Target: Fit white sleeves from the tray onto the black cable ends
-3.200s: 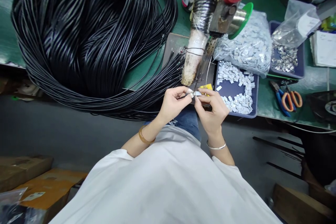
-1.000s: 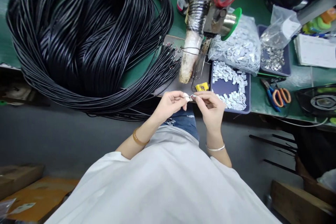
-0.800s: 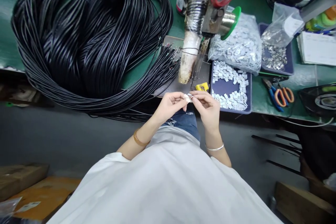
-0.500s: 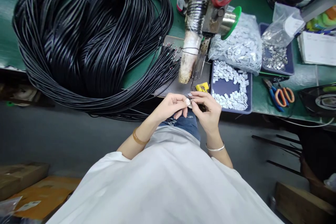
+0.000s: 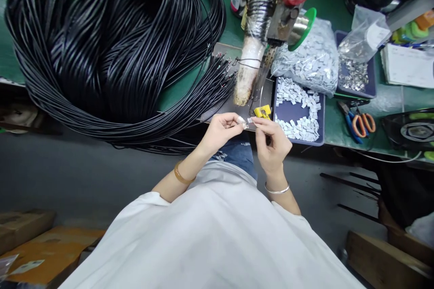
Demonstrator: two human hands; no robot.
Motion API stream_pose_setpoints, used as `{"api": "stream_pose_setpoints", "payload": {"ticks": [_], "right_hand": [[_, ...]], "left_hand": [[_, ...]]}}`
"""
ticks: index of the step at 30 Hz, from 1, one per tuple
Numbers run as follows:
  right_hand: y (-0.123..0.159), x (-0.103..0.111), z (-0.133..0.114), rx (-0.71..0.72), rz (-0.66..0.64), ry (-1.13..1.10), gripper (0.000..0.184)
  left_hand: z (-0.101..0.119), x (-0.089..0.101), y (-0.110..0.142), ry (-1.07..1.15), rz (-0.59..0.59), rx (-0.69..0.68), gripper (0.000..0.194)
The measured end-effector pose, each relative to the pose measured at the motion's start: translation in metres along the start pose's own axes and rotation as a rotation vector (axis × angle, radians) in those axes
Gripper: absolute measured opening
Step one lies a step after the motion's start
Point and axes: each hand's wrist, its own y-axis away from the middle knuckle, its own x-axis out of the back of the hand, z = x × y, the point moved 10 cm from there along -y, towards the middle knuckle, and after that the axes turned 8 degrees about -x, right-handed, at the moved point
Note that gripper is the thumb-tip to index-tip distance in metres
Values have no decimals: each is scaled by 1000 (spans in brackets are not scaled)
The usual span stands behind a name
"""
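Note:
My left hand (image 5: 224,132) is closed in a pinch at the bench's front edge, with a small shiny metal piece (image 5: 245,125) between thumb and forefinger. White material shows on a fingertip of that hand. Just to its right, my right hand (image 5: 274,143) is closed too, its fingers bent towards the left hand. A small pale tab (image 5: 250,120) sits at the right fingertips. The two hands are slightly apart. Behind them lies a yellow block (image 5: 262,112), and a blue tray (image 5: 322,122) of small white pieces stands beside the right hand.
Large coils of black cable (image 5: 111,54) cover the left side. A wrapped duct hose (image 5: 250,61) hangs above the hands, near a solder spool (image 5: 300,30). Right are a bag of white pieces (image 5: 308,54), a tray of metal parts (image 5: 372,79) and orange-handled pliers (image 5: 357,122).
The hands have drawn a little apart, the right one shifting right and the left fingers rising slightly. The pale tab now shows at the right fingertips.

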Motion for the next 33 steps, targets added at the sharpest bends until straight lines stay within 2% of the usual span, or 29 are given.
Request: {"api": "stream_pose_setpoints", "payload": {"ticks": [2,6,8,11,17,19,23,29,33], "right_hand": [[1,-1,1,12,6,41,11],[0,2,24,-151,43,-38,5],[-1,0,29,-174,26,-49,4],[-2,-2,21,-74,-2,43,3],[0,-8,5,150,-4,209,13],[-1,-8,7,143,4,186,14],[-3,-8,20,39,-5,125,10],[0,-8,13,156,-12,177,15],[-1,-8,18,155,7,128,11]], "left_hand": [[4,1,-2,-3,32,-34,22],[3,2,-3,19,43,-26,20],[3,2,-4,15,33,-18,23],[4,3,-5,-3,33,-30,26],[6,2,-10,-12,71,-67,23],[7,3,-11,-16,81,-70,23],[6,3,-11,-20,77,-47,27],[5,3,-13,-5,75,-34,24],[9,5,-15,-60,101,-95,16]]}}
